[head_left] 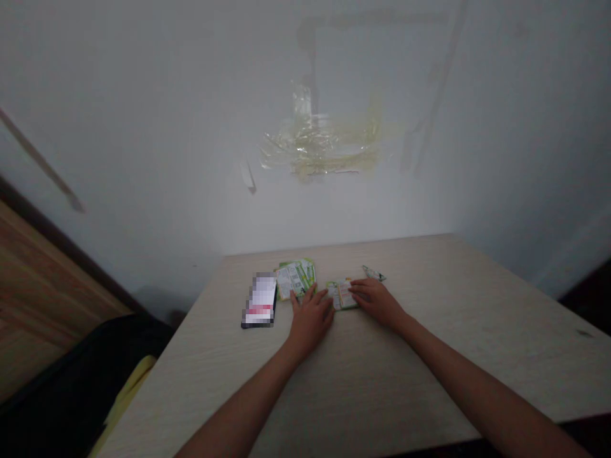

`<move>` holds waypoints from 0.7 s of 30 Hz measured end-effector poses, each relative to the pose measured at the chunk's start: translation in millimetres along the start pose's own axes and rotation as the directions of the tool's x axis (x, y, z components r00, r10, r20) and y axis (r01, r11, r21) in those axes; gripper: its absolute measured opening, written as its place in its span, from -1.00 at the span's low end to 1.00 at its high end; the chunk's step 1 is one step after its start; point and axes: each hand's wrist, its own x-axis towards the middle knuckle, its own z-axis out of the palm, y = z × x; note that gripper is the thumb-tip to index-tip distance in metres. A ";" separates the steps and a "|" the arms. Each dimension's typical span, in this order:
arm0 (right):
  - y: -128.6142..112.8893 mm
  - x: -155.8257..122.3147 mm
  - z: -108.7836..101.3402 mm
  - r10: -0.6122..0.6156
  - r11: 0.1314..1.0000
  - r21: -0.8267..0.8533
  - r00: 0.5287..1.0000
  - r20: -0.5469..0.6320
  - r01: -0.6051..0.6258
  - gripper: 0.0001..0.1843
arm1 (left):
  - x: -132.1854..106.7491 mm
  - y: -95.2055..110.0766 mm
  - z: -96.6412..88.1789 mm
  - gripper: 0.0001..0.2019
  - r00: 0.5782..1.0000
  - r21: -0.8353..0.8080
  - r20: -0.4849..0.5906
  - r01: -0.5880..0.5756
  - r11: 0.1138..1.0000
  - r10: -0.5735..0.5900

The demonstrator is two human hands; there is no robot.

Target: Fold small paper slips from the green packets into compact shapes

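A small green-and-white printed paper (340, 295) lies flat on the table between my hands. My right hand (379, 301) rests with its fingers stretched out over the paper's right side. My left hand (312, 317) lies palm down with fingers apart, its fingertips by the paper's left edge and at the lower edge of a fanned pile of similar printed papers (292, 280). Part of that pile is hidden by the fingers. Just beyond my right hand is a small folded green-and-white piece of paper (374, 273).
A phone (260, 300) with its screen lit lies left of the pile. The pale wood-grain table (229, 362) meets a grey wall (191, 159) that carries old clear tape (324, 143). Dark and yellow cloth (128, 388) is at the lower left, beside wooden boards (33, 280).
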 end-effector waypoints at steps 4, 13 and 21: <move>-0.2 0.0 0.2 -0.025 1.000 0.005 1.000 0.005 0.024 -0.73 | 0.2 -0.6 2.1 -0.74 1.000 0.006 0.008 0.012 1.000 -0.012; -1.3 0.2 8.4 -0.037 0.999 0.022 0.999 0.029 0.037 -0.72 | 0.4 1.1 -2.1 -0.73 0.999 -0.018 0.033 0.041 0.999 -0.040; -11.0 2.3 9.9 -0.045 0.998 0.039 0.998 0.044 0.044 -0.72 | 1.1 1.9 -1.9 -0.74 0.999 -0.004 0.026 0.041 0.999 -0.040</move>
